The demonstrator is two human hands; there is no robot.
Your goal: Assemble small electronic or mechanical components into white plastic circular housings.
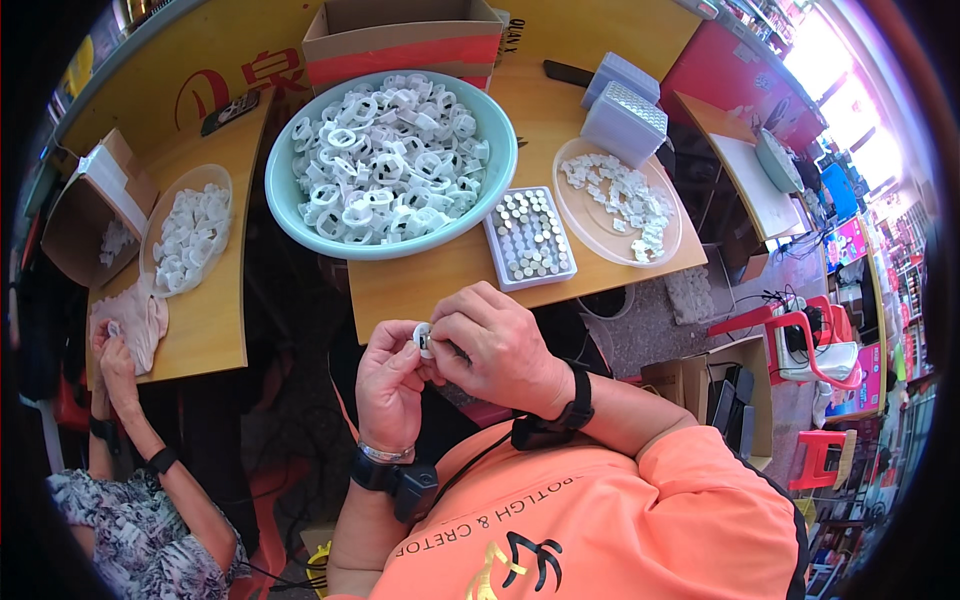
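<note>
In front of my chest, my left hand (390, 385) pinches a small round white plastic part (422, 336) with a dark slot between thumb and fingers. My right hand (500, 345) closes its fingertips against the part's right side; whether they hold a smaller piece is hidden. Just beyond my hands, a white tray (508, 279) holds several rows of small round silvery pieces. A wide pale-green basin (287, 215) at the table's middle is heaped with similar white plastic parts (390, 160).
A shallow round tray (585, 235) with small white pieces (625, 190) sits at right, beside stacked white perforated blocks (625, 120). Behind the basin stands a cardboard box (400, 40). At left, a person's hands (115, 360) work near a cloth (135, 320) and a plate of white parts (190, 240).
</note>
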